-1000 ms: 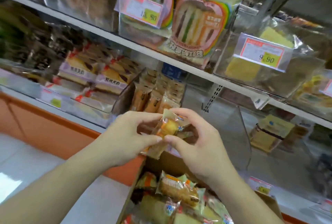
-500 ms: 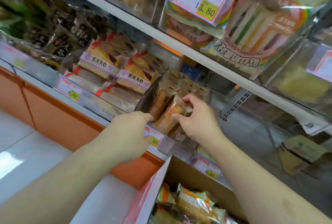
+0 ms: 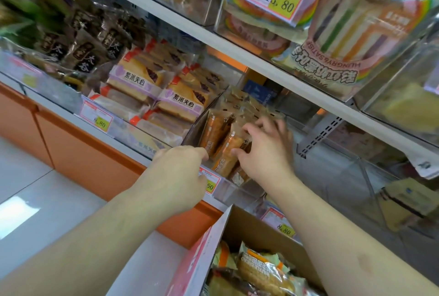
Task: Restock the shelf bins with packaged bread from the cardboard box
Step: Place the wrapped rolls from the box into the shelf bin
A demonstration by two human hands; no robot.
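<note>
The right hand [image 3: 268, 153] grips a bread packet [image 3: 228, 153] in the partly filled shelf bin [image 3: 237, 191], the left hand [image 3: 180, 169] curls on its rim, and the cardboard box [image 3: 261, 231] holds more.

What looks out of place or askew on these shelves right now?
The rainbow sandwich pack on the upper shelf sits upside down: its lettering reads inverted. In the clear bin below, the packet in the right hand leans tilted, not yet upright.
</note>
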